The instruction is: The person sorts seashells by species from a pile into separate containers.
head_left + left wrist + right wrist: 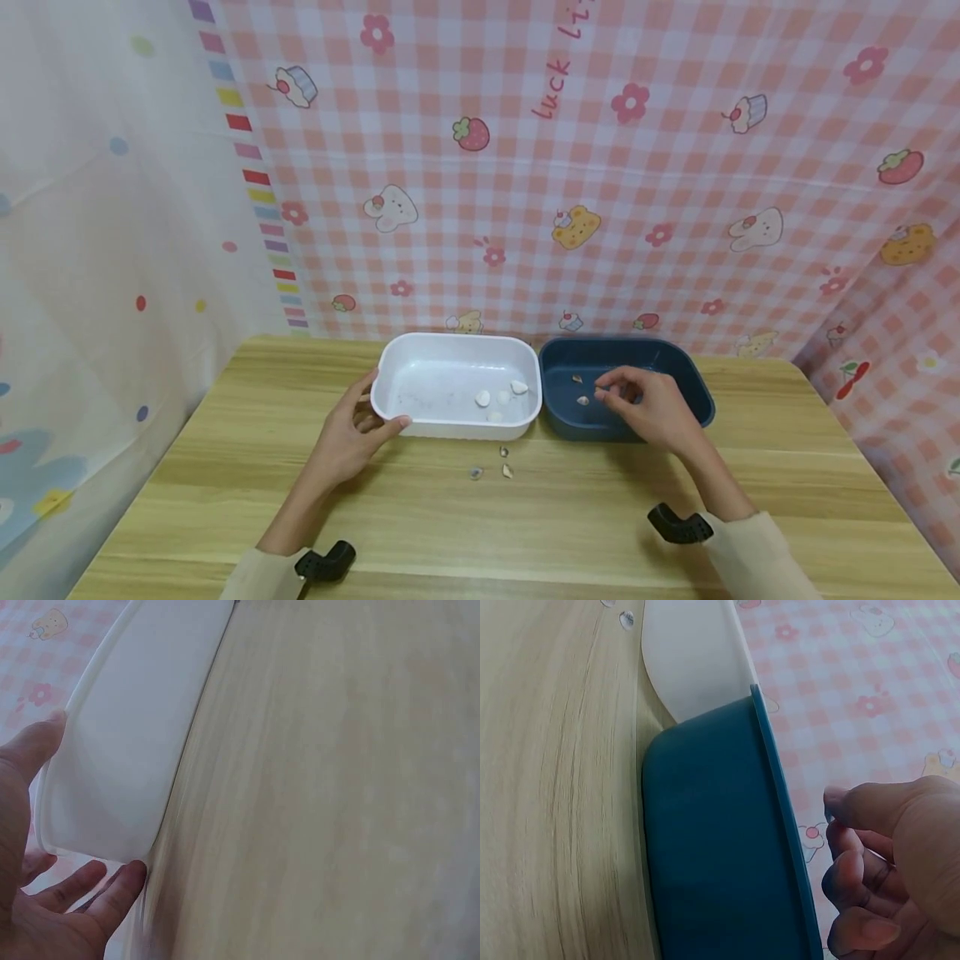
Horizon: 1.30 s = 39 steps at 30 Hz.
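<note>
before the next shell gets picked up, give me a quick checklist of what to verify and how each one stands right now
1. White tray steadied: ok; the left hand grips its left end.
2. Dark blue tray within reach: ok; close beside the white tray, with the right hand over it.
3. Right hand's load identified: cannot tell; its fingers seem to pinch something tiny.
4. Table free of shells: not ok; three small shells lie in front of the white tray.
5. Dark blue tray's full contents counted: cannot tell; two shells show, but the right hand blocks part.
</note>
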Each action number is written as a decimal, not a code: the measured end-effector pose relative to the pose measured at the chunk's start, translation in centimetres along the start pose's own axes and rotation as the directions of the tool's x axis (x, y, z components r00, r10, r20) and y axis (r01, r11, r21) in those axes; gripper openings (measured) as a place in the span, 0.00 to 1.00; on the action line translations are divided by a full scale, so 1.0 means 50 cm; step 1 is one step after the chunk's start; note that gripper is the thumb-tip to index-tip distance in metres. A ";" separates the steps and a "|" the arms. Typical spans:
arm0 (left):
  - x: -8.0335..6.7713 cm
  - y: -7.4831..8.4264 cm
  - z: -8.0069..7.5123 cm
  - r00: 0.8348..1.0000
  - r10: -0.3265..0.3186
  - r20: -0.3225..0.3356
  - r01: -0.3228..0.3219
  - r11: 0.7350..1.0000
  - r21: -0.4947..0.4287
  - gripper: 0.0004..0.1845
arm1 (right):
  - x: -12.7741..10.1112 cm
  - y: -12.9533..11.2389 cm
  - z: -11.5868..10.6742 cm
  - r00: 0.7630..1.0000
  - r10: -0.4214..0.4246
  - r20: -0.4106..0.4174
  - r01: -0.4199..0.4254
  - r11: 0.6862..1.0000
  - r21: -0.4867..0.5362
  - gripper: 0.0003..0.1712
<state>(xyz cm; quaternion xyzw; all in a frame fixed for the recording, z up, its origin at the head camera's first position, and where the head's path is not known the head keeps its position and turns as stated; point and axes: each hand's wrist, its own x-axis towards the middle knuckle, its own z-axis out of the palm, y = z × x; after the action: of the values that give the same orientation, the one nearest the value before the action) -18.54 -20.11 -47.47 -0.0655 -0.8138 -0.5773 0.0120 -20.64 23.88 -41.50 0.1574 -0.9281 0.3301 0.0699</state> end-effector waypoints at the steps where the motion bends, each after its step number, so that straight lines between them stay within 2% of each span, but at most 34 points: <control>1: 0.000 0.000 0.000 1.000 0.001 0.000 -0.001 1.000 -0.002 0.51 | 0.001 0.001 -0.001 1.000 0.006 0.001 -0.006 1.000 0.000 0.07; 15: 0.000 -0.007 0.003 1.000 0.011 -0.004 -0.011 1.000 -0.005 0.50 | 0.014 0.025 0.001 0.997 0.074 0.013 -0.074 0.997 -0.037 0.06; 22: 0.000 -0.006 0.004 1.000 0.012 0.000 -0.012 1.000 -0.007 0.51 | 0.008 0.031 -0.002 0.995 0.103 -0.001 -0.103 0.994 -0.023 0.14; 33: -0.005 -0.005 -0.001 1.000 0.011 0.000 -0.011 1.000 0.001 0.51 | -0.016 -0.001 0.000 0.999 0.020 -0.029 -0.020 1.000 -0.010 0.16; 39: -0.002 -0.002 0.000 1.000 0.005 -0.001 -0.005 1.000 0.002 0.51 | -0.031 -0.028 0.006 1.000 -0.026 0.000 0.026 0.999 0.041 0.16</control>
<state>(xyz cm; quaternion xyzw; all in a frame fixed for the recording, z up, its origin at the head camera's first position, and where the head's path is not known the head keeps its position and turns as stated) -18.44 -20.16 -47.58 -0.0675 -0.8142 -0.5765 0.0139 -18.69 23.06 -41.25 0.1711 -0.9191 0.3479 0.0708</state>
